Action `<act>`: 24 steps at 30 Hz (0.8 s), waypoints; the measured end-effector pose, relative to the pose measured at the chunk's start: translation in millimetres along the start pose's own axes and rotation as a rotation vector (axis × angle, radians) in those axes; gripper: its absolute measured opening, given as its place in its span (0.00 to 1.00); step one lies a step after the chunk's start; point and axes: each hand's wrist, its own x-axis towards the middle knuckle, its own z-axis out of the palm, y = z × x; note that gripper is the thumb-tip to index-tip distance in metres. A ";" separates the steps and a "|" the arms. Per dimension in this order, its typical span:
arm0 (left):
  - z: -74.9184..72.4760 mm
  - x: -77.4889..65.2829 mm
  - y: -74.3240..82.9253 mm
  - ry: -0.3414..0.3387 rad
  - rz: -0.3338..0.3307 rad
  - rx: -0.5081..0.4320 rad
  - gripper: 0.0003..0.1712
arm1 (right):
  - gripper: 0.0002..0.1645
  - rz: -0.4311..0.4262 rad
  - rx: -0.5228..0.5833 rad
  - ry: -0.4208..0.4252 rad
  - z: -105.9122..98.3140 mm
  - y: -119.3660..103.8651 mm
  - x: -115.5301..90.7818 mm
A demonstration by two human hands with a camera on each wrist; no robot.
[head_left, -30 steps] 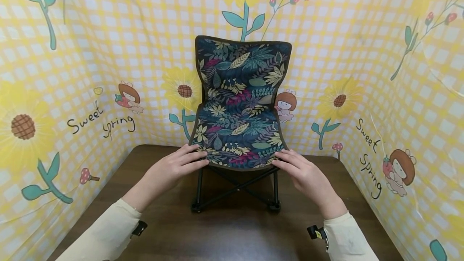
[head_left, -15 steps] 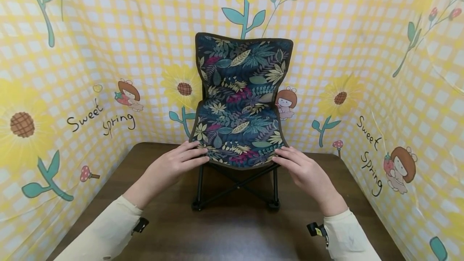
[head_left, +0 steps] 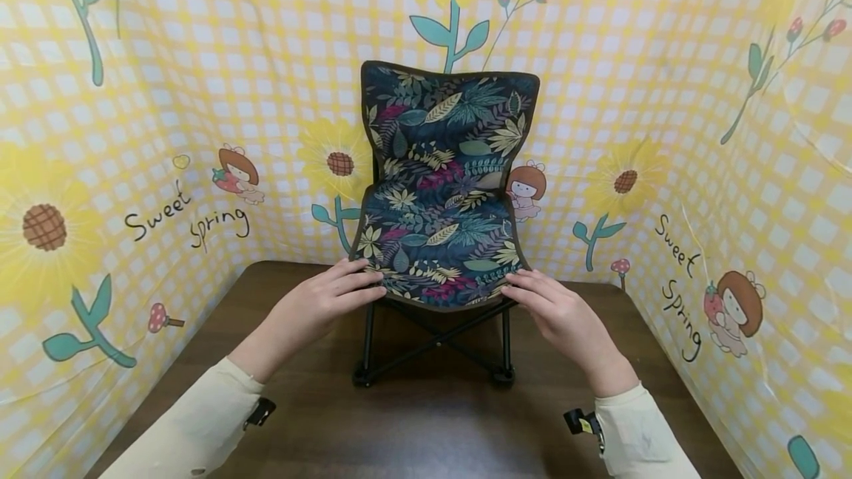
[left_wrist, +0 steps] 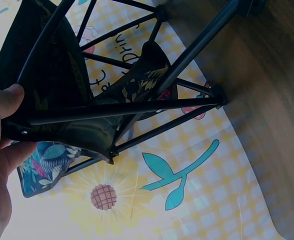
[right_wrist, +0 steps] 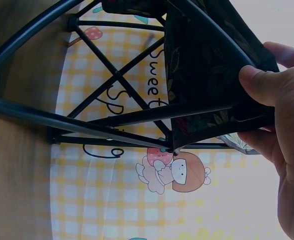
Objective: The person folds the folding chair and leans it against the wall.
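A small folding chair with dark leaf-patterned fabric and crossed black legs stands unfolded and upright. At its front left corner my left hand grips the seat, fingers on top. The left wrist view shows that hand's thumb under the corner, by a black tube. My right hand holds the front right corner likewise. In the right wrist view its thumb presses the underside of the fabric seat, and other fingers wrap round the edge.
The chair's feet rest on a dark brown wooden table. Yellow-and-white checked cloth with printed flowers, figures and lettering hangs behind the table and along both sides. Black devices are strapped at both wrists over cream sleeves.
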 end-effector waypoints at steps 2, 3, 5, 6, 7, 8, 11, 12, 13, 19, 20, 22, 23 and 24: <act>0.7 0.3 0.0 0.001 0.002 0.003 0.33 | 0.25 0.000 0.000 -0.004 -0.4 0.2 0.0; 0.9 0.4 0.0 0.003 0.003 0.005 0.33 | 0.25 0.001 0.000 -0.006 -0.7 0.3 0.0; 1.6 0.4 0.3 0.006 0.003 0.004 0.33 | 0.25 0.000 0.001 -0.011 -1.2 0.4 -0.1; 1.9 0.4 0.4 0.010 0.005 0.003 0.34 | 0.25 -0.001 0.002 -0.011 -1.4 0.4 0.0; 2.1 0.4 0.5 0.014 0.007 0.003 0.34 | 0.25 -0.003 0.002 -0.012 -1.7 0.4 0.0; 2.2 0.5 0.6 0.016 0.007 0.004 0.34 | 0.25 -0.005 0.001 -0.011 -1.7 0.4 0.2; 1.2 1.6 1.1 0.019 -0.003 0.005 0.34 | 0.25 -0.016 -0.004 0.000 -1.7 0.2 1.6; 0.5 2.2 1.2 0.020 -0.008 0.005 0.34 | 0.25 -0.019 -0.007 0.005 -1.5 0.2 2.3; 0.1 2.7 1.5 0.020 -0.013 0.007 0.34 | 0.25 -0.018 -0.009 0.007 -1.3 0.2 2.5; -0.2 3.7 1.3 0.015 -0.032 0.008 0.33 | 0.24 -0.016 -0.015 0.011 -0.5 1.1 3.4; -0.2 3.7 1.4 0.015 -0.034 0.007 0.33 | 0.24 -0.017 -0.012 0.012 -0.3 1.2 3.4; -0.2 4.3 1.8 0.017 -0.036 0.011 0.33 | 0.24 -0.017 -0.010 0.007 -0.4 1.4 3.5; -0.2 4.6 2.1 0.019 -0.036 0.011 0.33 | 0.24 -0.015 -0.009 0.004 -0.7 1.2 3.6; -0.1 4.9 2.4 0.023 -0.034 0.012 0.32 | 0.24 -0.015 -0.008 0.002 -0.9 1.1 3.6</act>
